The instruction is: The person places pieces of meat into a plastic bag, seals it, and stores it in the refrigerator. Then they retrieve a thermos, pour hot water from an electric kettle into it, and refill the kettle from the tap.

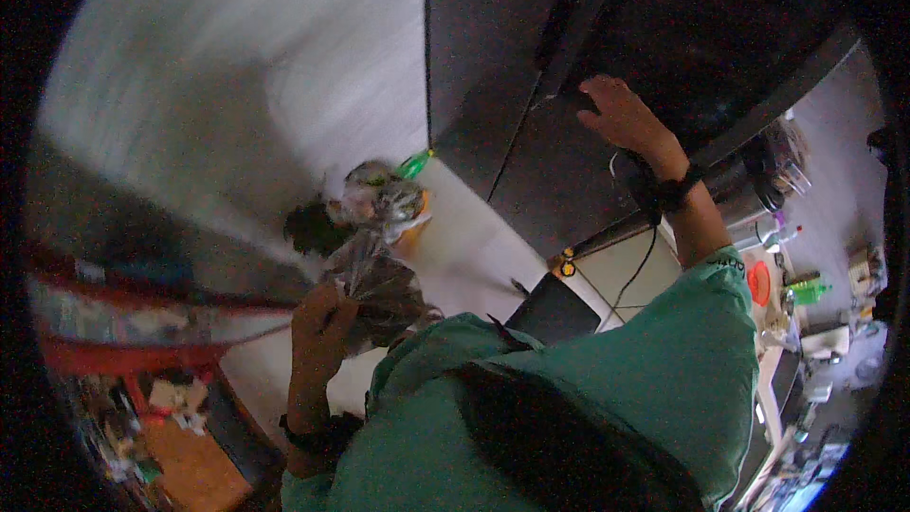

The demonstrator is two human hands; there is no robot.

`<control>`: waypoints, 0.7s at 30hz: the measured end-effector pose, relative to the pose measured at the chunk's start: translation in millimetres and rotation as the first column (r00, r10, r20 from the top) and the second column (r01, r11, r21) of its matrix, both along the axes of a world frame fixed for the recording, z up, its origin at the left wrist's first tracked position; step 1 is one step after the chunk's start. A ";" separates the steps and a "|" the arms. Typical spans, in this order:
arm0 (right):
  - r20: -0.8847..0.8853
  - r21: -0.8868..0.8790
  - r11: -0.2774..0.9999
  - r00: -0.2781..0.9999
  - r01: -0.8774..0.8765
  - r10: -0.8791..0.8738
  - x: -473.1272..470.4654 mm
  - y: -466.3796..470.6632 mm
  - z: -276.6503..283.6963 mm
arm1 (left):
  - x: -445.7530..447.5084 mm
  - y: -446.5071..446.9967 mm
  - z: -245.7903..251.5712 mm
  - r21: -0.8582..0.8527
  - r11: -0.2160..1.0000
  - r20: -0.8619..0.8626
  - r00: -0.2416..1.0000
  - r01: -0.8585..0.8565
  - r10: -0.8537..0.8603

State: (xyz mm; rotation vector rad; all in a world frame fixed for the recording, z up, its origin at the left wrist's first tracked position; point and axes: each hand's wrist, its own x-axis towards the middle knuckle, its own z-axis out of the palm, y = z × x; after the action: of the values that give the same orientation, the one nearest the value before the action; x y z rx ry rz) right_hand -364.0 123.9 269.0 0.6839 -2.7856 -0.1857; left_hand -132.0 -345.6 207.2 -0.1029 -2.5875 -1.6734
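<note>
My left hand is closed on the gathered part of a clear plastic bag. Beyond it, on the floor near the corner, lie more crumpled plastic and a green bottle; blur hides whether this plastic belongs to the held bag. My right hand reaches out with its fingers apart, in front of a large dark panel or appliance. Nothing shows in it, and contact with the dark surface cannot be told. Both wrists wear dark bands.
A black box-like object stands near my body, beside a dark cable. At right, a counter holds a red bowl-like item and a green bottle. A red-edged shelf and a cardboard box are at lower left.
</note>
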 end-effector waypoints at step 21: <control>-0.466 0.493 0.611 0.781 0.619 -0.415 -234.4 0.3 52.9 | -373.6 12.5 28.6 -0.136 0.812 -0.009 0.819 0.567 -0.574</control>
State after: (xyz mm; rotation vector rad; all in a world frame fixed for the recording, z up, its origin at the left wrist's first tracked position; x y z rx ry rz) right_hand -598.5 124.2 321.9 -0.1085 -2.4906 -1.2756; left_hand -505.5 -333.1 235.8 -1.0140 -2.7927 -1.6000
